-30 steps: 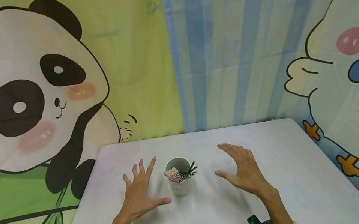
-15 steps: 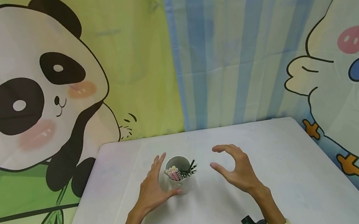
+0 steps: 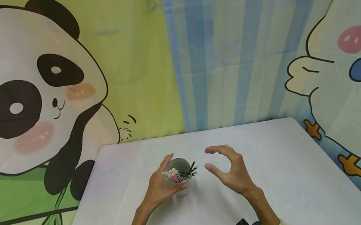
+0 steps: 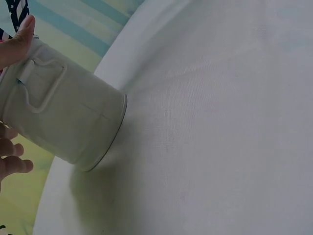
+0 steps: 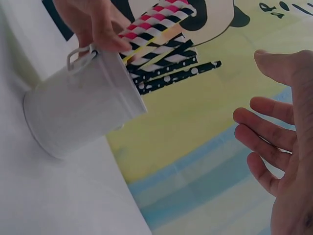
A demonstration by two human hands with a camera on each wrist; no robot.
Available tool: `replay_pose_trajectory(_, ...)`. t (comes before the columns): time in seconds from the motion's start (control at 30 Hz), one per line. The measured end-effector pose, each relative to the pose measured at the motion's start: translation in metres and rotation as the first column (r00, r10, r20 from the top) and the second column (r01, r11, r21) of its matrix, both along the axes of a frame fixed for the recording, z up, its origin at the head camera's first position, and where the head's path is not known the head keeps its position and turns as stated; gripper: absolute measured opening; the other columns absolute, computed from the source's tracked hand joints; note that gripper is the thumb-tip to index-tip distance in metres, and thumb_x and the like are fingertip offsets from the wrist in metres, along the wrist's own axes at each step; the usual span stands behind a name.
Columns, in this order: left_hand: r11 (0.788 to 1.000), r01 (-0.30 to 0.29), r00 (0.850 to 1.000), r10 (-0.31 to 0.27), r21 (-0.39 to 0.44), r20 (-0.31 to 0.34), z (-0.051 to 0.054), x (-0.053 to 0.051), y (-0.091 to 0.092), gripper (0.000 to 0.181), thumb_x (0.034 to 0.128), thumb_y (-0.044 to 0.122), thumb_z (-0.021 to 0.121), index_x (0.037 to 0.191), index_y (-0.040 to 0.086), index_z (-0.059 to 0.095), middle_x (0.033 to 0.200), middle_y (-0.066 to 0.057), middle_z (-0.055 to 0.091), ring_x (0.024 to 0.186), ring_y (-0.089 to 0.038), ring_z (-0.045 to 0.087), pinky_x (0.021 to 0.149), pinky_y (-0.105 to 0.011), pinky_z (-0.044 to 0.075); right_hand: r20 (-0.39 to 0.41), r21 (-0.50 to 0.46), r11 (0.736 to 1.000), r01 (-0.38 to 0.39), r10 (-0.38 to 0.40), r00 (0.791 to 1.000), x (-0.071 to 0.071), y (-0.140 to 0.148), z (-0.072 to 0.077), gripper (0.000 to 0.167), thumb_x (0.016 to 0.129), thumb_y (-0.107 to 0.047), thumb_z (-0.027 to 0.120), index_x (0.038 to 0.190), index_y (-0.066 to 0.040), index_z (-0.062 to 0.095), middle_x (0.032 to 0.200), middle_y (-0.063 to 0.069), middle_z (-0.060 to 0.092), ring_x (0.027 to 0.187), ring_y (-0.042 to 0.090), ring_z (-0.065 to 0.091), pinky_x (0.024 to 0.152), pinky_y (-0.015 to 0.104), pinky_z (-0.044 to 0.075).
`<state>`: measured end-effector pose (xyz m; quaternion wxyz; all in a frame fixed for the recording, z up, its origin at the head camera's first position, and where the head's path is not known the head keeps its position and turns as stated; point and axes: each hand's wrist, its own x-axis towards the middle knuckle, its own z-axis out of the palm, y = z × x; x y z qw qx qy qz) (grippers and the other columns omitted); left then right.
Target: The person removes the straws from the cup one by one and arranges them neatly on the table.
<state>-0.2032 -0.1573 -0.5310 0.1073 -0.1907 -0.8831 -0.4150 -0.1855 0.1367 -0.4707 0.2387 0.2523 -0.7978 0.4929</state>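
Your left hand point(image 3: 160, 188) has its fingers curled round the upper part of the white bucket point(image 4: 80, 112), which stands upright on the white surface point(image 3: 295, 181) with patterned straws point(image 5: 164, 36) leaning in it, while your right hand point(image 3: 237, 171), its fingers released and loosely bent, hovers apart on the bucket's right.

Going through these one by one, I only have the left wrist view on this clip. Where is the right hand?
Observer: The head view shows the right hand to the right of the pale bucket, not touching it.
Operator: Is it holding anything?
Observer: No, the right wrist view shows nothing between its thumb and fingers.
Operator: How are the bucket's contents arranged?
Observer: From the head view, pink-striped straws sit toward the left, dark straws toward the right.
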Motion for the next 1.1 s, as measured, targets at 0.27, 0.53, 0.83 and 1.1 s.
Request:
replay_pose_trajectory(0.27, 0.994, 0.079, 0.997, -0.076, 0.081, -0.033, -0.002, -0.002, 0.000, 0.108, 0.0763, 0.033, 0.103, 0.165, 0.016, 0.045, 0.139, -0.006, 0.074, 0.125, -0.024, 0.074, 0.107, -0.047, 0.060, -0.001, -0.054, 0.995, -0.086, 0.086, 0.996, 0.001, -0.018, 0.008, 0.040, 0.095, -0.014, 0.085, 0.133, -0.016, 0.075, 0.127, 0.001, 0.079, 0.121, 0.021, 0.070, 0.108, 0.041, 0.052)
replay_pose_trajectory(0.53, 0.987, 0.095, 0.995, -0.094, 0.133, -0.013, -0.002, 0.000, 0.002, 0.098, 0.0816, 0.035, 0.099, 0.163, 0.016, 0.048, 0.132, -0.004, 0.077, 0.117, -0.021, 0.076, 0.099, -0.036, 0.062, -0.018, -0.061, 0.988, -0.139, 0.138, 0.990, 0.004, -0.033, 0.014, 0.041, 0.091, -0.016, 0.090, 0.130, -0.016, 0.077, 0.124, 0.000, 0.079, 0.123, 0.021, 0.070, 0.111, 0.044, 0.052)
replay_pose_trajectory(0.83, 0.977, 0.124, 0.992, -0.121, 0.172, -0.025, -0.005, -0.002, 0.002, 0.091, 0.0841, 0.027, 0.098, 0.160, 0.014, 0.049, 0.132, -0.007, 0.076, 0.115, -0.024, 0.077, 0.097, -0.033, 0.063, -0.068, -0.043, 0.982, -0.183, 0.180, 0.981, 0.003, -0.049, 0.017, 0.042, 0.087, -0.015, 0.094, 0.127, -0.016, 0.079, 0.123, 0.000, 0.081, 0.121, 0.022, 0.071, 0.110, 0.045, 0.053)
replay_pose_trajectory(1.1, 0.968, 0.161, 0.987, -0.162, 0.194, -0.012, -0.006, -0.004, 0.003, 0.090, 0.0866, 0.024, 0.096, 0.161, 0.012, 0.047, 0.138, -0.022, 0.072, 0.120, -0.039, 0.075, 0.100, -0.033, 0.062, -0.114, -0.018, 0.979, -0.203, 0.200, 0.973, -0.001, -0.058, 0.015, 0.041, 0.082, -0.013, 0.097, 0.120, -0.016, 0.082, 0.116, 0.000, 0.083, 0.113, 0.020, 0.074, 0.105, 0.044, 0.052)
